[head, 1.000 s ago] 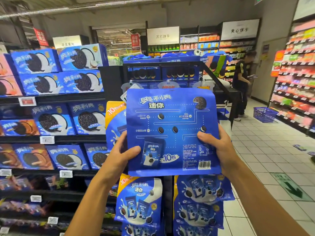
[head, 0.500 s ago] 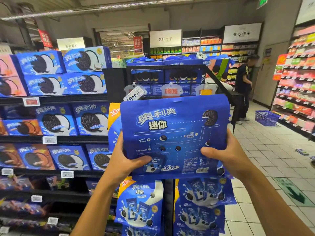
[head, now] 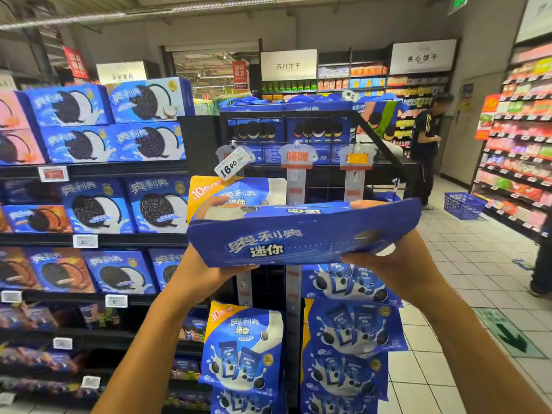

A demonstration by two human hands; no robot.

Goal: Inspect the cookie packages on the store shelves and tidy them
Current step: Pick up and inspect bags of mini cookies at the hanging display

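Left hand (head: pixel 206 273) and right hand (head: pixel 391 264) grip blue pouch (head: pixel 301 234) from below, one at each end, thumbs on its back panel. Pouch lies near flat at chest height, top edge toward camera, probably tipped so its edge can be checked. It sits just in front of hanging rack (head: pixel 295 186), above more pouches (head: pixel 245 345) on pegs. Free peg behind looks like its home.

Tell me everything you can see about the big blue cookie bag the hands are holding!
The blue cookie bag is a flat, glossy pouch that looks like plastic, printed with white letters, dotted lines and a dark cookie. It is tipped almost flat, so its back and top edge show. The left hand and right hand grip its lower corners. It is held up in front of the hanging bags on the rack.
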